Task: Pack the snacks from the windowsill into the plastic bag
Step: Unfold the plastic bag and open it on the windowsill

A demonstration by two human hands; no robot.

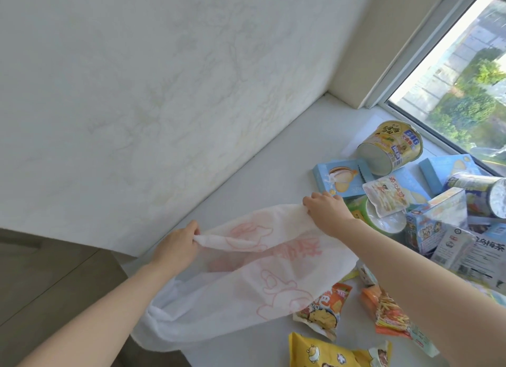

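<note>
A white plastic bag (246,290) with red line drawings lies spread over the windowsill (287,164) and hangs off its near edge. My left hand (178,246) pinches one handle at the bag's left. My right hand (325,210) grips the other handle at the bag's top right. Snacks are piled to the right: a yellow tub (388,150) on its side, a light blue box (342,180), a pink pouch (386,196), a second tub (476,194) and several boxes. Orange packets (325,309) and a yellow bag (317,353) lie near the bag's bottom.
A pale marbled wall (137,106) rises along the sill's left side. The window (465,79) closes off the far right. The brown floor (41,284) shows below the sill's near edge at lower left.
</note>
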